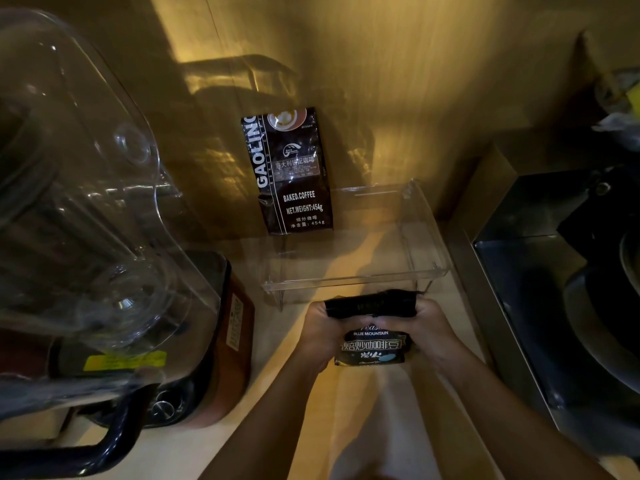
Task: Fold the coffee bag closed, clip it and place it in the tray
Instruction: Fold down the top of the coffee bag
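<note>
A small black foil coffee bag point(372, 336) with white "BLUE MOUNTAIN" lettering, larger Chinese characters and a pale blue patch sat in the lower centre of the frame, held upright over the pale counter point(360, 410). Its top part was bent over into a flat dark band across the front, hiding the upper edge of the label. The left hand point(320, 332) gripped the left end of that band, fingers curled shut around it, and the right hand point(429, 329) gripped the right end in the same closed way, thumbs pressed near the fold. Both forearms ran up from the bottom edge.

Just above the bag, in the centre right, stood a clear plastic rectangular tray point(353, 282), its near rim close to the knuckles. At the tray's upper left corner a taller black coffee bag printed "GAOLIN" and "BAKED.COFFEE" point(292, 174) leaned upright against the yellowish wood-grain wall point(415, 81); whether it stood inside the tray could not be told. The left side of the frame was filled by a large clear plastic blender jar on a dark base with a black handle point(104, 237). At the right edge lay a dark metal sink point(561, 289). The light was dim and amber.
</note>
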